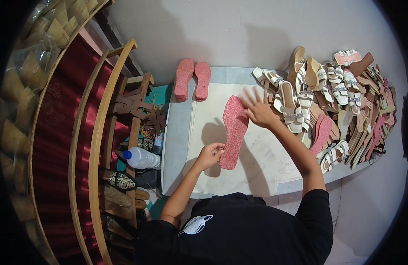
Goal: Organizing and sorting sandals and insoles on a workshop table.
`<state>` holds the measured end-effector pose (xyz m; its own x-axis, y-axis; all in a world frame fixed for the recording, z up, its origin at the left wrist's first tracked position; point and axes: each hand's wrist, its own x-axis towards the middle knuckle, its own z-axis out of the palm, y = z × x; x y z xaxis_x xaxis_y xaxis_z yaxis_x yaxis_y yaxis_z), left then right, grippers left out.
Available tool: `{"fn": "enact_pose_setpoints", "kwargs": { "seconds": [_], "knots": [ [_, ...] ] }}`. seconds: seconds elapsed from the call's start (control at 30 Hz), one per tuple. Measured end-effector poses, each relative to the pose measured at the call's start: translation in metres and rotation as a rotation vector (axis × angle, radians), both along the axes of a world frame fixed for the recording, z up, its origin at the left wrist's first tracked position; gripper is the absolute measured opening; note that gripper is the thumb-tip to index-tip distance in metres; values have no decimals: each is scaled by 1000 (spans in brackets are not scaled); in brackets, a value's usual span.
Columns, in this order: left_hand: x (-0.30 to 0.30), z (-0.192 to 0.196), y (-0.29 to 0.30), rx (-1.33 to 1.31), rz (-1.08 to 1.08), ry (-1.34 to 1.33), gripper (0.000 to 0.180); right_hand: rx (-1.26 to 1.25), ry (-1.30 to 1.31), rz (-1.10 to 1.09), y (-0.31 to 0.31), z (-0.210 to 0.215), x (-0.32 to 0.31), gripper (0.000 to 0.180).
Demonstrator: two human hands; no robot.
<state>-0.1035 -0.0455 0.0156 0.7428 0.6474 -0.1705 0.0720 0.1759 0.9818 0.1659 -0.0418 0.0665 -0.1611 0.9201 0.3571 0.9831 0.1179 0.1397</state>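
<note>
A pink speckled shoe insole (235, 132) is held up over the pale table (204, 183), its wide toe end pointing away from me. My left hand (212, 155) pinches its heel end along the left edge. Beside the toe end is my right hand (258, 108), fingers spread and slightly blurred by motion; whether it touches the insole I cannot tell. At the far left of the table stand two stacks of similar pink insoles, a left stack (184, 79) and a right stack (202, 81).
White strappy sandals (292, 108) and a large heap of soles and insoles (362, 119) cover the table's right side. Left of the table are a plastic bottle with a blue cap (142, 158), a wooden rack (100, 132) and patterned shoes (121, 180). A wall (221, 31) rises behind.
</note>
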Motion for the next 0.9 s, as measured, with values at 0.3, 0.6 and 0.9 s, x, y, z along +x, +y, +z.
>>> {"fn": "enact_pose_setpoints", "kwargs": {
  "seconds": [0.3, 0.6, 0.9],
  "knots": [
    [0, 0, -2, 32, -4, 48, 25, -267, -10, 819, 18, -6, -10, 46],
    [-2, -10, -5, -60, 104, 25, 25, 151, 333, 33, 26, 2, -23, 59],
    [-5, -21, 16, 56, 154, 10, 25, 86, 264, -135, 4, -51, -47, 43]
  ]
}}
